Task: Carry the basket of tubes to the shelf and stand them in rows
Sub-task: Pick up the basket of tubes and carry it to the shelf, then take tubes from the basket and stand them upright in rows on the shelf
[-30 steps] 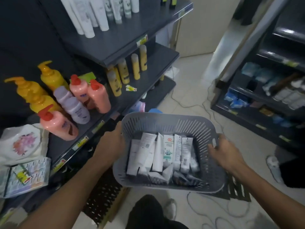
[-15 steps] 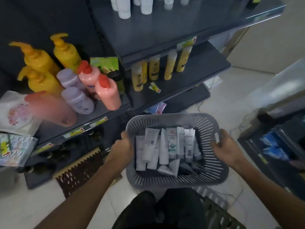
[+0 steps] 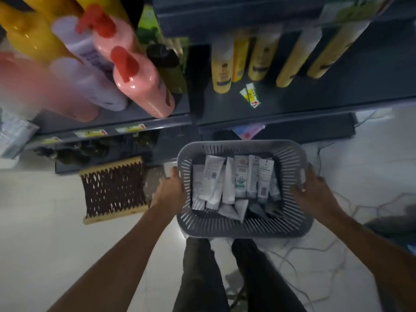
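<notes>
The left hand (image 3: pixel 172 190) and right hand (image 3: pixel 314 194) each kept a closed grip on opposite rims of the grey slotted plastic basket (image 3: pixel 243 224), held above the floor. White squeeze tubes (image 3: pixel 227 183) lay loose inside, just before the dark metal shelf (image 3: pixel 292 102) of yellow bottles (image 3: pixel 221 70).

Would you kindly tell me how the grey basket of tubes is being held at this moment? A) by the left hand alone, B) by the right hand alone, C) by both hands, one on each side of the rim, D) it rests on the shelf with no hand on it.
C: the left hand grips the left rim of the basket and the right hand the right rim, with the tubes lying inside.
</notes>
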`<state>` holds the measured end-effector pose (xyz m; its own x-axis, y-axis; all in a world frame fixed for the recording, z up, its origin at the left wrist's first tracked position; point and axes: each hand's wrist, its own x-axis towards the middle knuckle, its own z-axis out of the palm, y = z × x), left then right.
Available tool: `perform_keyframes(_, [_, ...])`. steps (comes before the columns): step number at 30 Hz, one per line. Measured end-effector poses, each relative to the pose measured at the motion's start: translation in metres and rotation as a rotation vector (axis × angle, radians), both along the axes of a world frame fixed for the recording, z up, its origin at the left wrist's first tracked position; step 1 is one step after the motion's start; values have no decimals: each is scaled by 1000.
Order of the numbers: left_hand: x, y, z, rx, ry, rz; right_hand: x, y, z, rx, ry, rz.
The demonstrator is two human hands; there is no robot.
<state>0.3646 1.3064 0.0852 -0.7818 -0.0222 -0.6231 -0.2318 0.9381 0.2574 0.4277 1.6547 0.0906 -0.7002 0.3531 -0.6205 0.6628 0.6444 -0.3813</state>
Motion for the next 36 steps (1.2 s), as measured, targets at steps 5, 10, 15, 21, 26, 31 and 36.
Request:
perform_keyframes(5, [3,7,-31,38,32,46,-16,13,-36,23,-101,69])
perform_keyframes(10, [5,3,-34,77,-9,110,-18,8,-43,99,-110,136])
perform_keyframes(15, [6,29,-17,-97,420,-44,-24,-27,-31,503,313,445])
perform_keyframes(21, [-31,58,-86,24,219,-534,-64,-72,-91,64,149,751])
perform_keyframes(26, [-57,60,-166,-165,52,-744,-97,-83,-152,-37,-37,882])
perform_keyframes(31, [-76,60,-187,-166,-30,-856,-111,-79,-186,-78,-33,949])
perform_keyframes(36, [-82,54,-183,-83,-162,-847,-118,-79,-195,-98,29,909])
